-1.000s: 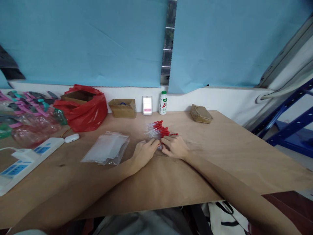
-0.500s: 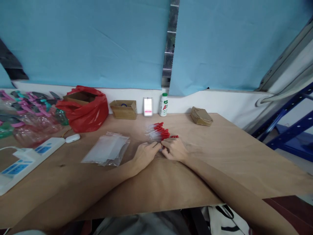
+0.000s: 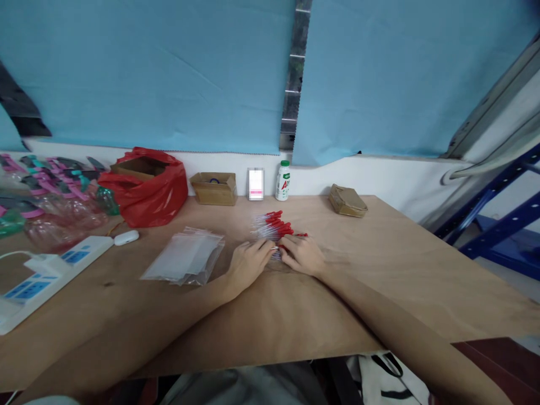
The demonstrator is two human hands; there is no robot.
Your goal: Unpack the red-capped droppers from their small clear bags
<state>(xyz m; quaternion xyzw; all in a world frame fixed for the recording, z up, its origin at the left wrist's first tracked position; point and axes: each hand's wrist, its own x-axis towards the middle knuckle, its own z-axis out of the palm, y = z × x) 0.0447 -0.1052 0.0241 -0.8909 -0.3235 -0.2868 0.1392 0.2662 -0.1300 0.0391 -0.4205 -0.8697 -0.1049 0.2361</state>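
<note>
At the middle of the table lies a pile of slim sticks (image 3: 270, 229) with red ends and thin, shiny pale shafts; their exact kind is too small to tell. My left hand (image 3: 250, 262) rests just in front of the pile, its fingers bent and closed on the pale shaft of one stick. Close beside it, my right hand (image 3: 304, 256) has curled fingers at the red end of the sticks, which partly hides what it grips. Several more pale shafts show between the two hands, and a few red tips stick out behind my right hand.
Clear zip bags (image 3: 185, 257) lie stacked to the left. Further left are a power strip (image 3: 86, 247), a red plastic bag (image 3: 158, 194) and spray bottles (image 3: 63, 211). Along the wall stand an open carton (image 3: 215, 192), a phone (image 3: 255, 184), a white bottle (image 3: 283, 183) and a small box (image 3: 348, 201).
My hands have drawn slightly apart, the left one shifting a little left. More of the pale shafts now shows between them.
</note>
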